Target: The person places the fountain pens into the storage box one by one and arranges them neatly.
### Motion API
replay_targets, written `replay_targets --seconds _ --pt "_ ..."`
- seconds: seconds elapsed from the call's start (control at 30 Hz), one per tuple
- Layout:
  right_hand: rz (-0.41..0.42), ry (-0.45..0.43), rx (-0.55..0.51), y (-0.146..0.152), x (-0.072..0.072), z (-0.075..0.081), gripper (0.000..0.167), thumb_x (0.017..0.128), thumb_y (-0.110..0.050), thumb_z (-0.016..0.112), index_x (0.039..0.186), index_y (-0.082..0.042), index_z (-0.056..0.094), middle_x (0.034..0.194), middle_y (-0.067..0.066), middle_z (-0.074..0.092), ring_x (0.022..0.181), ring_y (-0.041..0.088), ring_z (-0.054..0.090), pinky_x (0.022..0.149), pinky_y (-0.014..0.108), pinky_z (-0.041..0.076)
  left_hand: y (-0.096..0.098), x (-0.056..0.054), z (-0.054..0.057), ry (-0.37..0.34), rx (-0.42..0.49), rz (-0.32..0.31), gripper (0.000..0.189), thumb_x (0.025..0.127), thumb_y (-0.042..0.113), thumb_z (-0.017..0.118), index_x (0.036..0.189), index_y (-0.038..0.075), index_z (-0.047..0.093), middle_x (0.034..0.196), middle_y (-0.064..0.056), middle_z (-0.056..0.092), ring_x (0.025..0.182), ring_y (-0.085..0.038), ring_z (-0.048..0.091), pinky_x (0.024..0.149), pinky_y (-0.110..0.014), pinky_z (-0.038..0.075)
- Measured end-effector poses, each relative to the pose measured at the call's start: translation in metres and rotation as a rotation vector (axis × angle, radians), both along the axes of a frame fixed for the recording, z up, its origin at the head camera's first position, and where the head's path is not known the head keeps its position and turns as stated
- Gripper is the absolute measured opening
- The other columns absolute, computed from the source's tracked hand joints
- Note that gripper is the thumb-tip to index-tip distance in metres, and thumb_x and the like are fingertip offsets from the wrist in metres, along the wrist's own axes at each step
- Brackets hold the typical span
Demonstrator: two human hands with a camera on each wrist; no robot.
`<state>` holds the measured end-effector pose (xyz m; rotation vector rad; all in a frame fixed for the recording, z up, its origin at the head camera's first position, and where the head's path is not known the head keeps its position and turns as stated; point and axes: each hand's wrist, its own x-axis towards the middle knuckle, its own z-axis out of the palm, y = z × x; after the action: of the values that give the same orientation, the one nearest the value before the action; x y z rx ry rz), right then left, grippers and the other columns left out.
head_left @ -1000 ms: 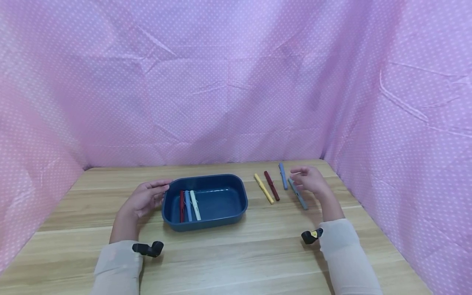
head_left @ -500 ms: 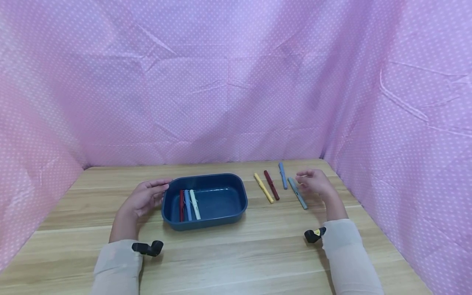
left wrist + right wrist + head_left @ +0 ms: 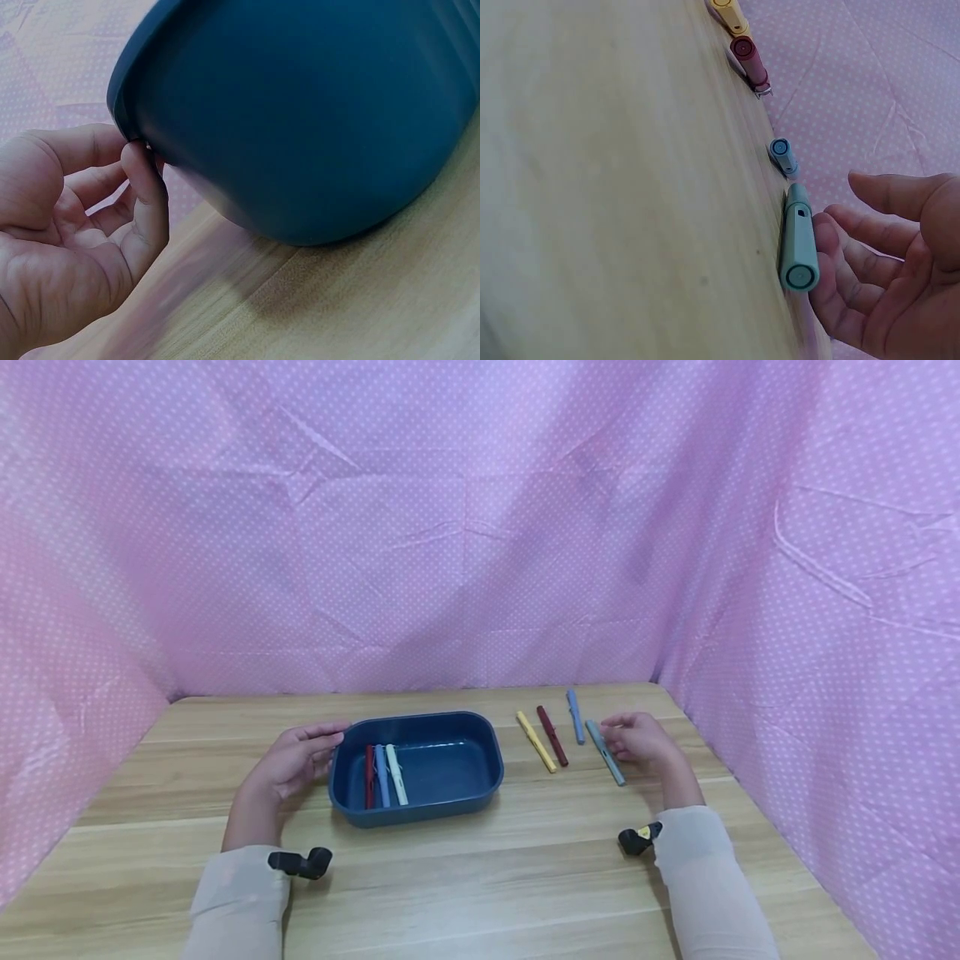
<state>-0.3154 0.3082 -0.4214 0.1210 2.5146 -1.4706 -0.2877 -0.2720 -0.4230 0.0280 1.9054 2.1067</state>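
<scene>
"What's gripped?"

"The left hand [image 3: 291,762] pinches the blue box [image 3: 450,770] by its rim, probably to steady it; the right hand [image 3: 639,737] holds nothing, fingers loose beside the green pen [image 3: 800,234]; contact there is unclear."

"And that pen?"

"Slantwise on the table [image 3: 480,877]; ring-ended, dark slot in its barrel; blue pen [image 3: 575,717], red pen [image 3: 552,736], yellow pen [image 3: 536,742] lie beyond."

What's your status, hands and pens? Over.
Left hand touches blue tray; right hand beside green pen, not gripping. Green pen on table. Nothing between right hand and pen.
</scene>
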Motion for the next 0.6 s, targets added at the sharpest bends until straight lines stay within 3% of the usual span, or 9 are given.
replay_targets --seconds 0.33,0.6 --pt "0.001 -0.024 0.036 0.0011 0.0005 0.0003 0.042 0.101 -0.012 0.061 0.136 0.009 0.055 0.104 0.012 0.069 0.087 0.016 0.065 0.079 0.033 0.058 -0.0050 -0.0023 -0.0017 -0.006 0.029 -0.024 0.033 0.103 0.013 0.064 0.135 0.008 0.066 0.114 0.007 0.074 0.100 -0.008 0.069 0.086 -0.026 0.057" --pt "0.020 -0.067 0.043 0.0014 0.0046 0.0021 0.049 0.099 -0.017 0.068 0.138 0.008 0.052 0.097 0.006 0.067 0.084 0.017 0.062 0.073 0.032 0.057 -0.0043 -0.0050 -0.0004 -0.009 0.034 -0.032 0.033 0.103 0.013 0.064 0.135 0.007 0.066 0.113 0.006 0.074 0.098 -0.009 0.069 0.084 -0.027 0.057"
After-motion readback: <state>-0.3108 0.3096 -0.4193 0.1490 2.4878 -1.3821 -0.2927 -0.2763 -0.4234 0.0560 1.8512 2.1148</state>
